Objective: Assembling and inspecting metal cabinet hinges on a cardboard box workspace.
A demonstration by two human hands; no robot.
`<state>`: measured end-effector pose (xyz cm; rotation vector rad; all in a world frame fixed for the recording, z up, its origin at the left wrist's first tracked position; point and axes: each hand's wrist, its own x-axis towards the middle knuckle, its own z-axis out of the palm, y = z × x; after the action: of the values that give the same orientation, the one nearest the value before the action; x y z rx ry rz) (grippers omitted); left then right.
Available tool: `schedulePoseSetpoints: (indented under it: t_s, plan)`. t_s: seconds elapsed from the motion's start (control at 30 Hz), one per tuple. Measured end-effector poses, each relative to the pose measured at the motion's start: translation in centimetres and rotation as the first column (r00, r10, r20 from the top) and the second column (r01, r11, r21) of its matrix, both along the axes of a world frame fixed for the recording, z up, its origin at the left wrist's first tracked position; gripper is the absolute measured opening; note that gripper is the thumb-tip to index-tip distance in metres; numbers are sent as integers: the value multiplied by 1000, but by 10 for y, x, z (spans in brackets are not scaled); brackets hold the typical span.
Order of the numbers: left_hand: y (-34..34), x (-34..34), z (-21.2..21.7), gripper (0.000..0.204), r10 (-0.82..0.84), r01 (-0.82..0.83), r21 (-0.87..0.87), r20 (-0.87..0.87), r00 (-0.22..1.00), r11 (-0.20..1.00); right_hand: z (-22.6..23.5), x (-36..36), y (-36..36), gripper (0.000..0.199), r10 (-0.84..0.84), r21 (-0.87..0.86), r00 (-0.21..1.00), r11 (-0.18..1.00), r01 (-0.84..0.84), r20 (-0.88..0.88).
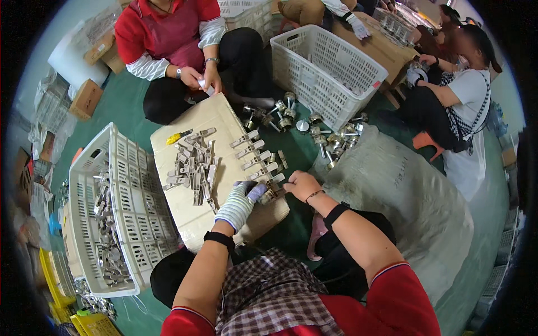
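Your gloved left hand (240, 203) and bare right hand (300, 185) together pinch one small metal part (270, 194) at the cardboard's (218, 115) edge. A row (256, 155) lies arranged; the loose pile (193, 168) remains, I think.

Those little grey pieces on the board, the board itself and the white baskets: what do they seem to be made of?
The small pieces look like bare metal: dull silver-grey with glints. The board looks like plain cardboard: matt tan with soft, worn edges. The baskets look like moulded white plastic, with a regular lattice of holes. The left hand wears a knitted striped glove, probably cotton; the right hand is bare.
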<state>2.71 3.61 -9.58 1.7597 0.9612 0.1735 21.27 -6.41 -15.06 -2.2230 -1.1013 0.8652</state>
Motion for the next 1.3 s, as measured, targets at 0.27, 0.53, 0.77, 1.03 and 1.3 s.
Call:
schedulePoseSetpoints:
  t_s: [0.27,0.53,0.77,1.03,1.3]
  plan:
    - [19,7,10,45,-141,141,-101,8,990,985,72,-35,-1,57,320,352,831,792,-498,455]
    - [31,0,-14,50,-152,153,2,-101,983,988,55,-50,9,74,339,167,598,757,-631,726]
    - [34,-2,-15,46,-173,171,-28,-70,983,985,55,-50,15,82,398,158,613,738,-655,683]
    - [46,-41,-33,41,257,-267,68,128,958,961,53,-46,25,68,478,44,555,729,-683,681]
    - [25,-48,6,46,-45,81,329,-115,992,941,62,-48,46,63,582,-52,493,678,-733,647]
